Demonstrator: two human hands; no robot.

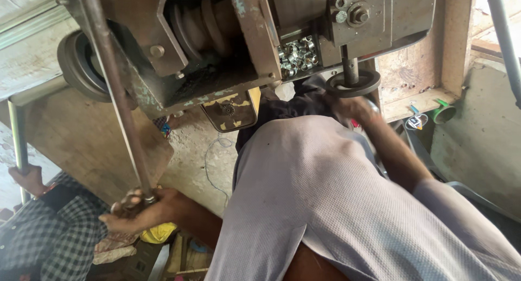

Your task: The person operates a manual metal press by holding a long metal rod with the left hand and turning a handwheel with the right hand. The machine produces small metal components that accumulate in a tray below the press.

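Left hand [142,209]: at about 8 o'clock in the view, fingers clenched around the lower end of a long metal lever [114,91].
Lever: a rusty round rod, running from the fist up toward 11 o'clock, tilted, crossing in front of the machine [255,36].
Right hand [353,108]: at about 1 o'clock from the middle of the view, reaching up just under a round metal ring [353,83]; whether the fingers grasp anything cannot be told, as the hand is dark and partly hidden.
Ring: flat, dark, sitting around a vertical shaft [349,66] that comes down from the machine.
Machine: heavy, worn, grey-green metal filling the top of the view from 10 to 1 o'clock, with a stepped pulley [203,26] inside and a wheel [81,64] at its 9 o'clock side.
Small metal pieces [296,54]: a shiny heap in a tray of the machine, at 10 o'clock from the ring.
Shirt [325,205]: pale grey, filling the lower middle.
Other person: a hand [27,179] at 8 o'clock gripping a thin upright pole [17,145], with a checked sleeve [49,237] below it.
Green funnel [445,112]: at 3 o'clock, on a wooden ledge.
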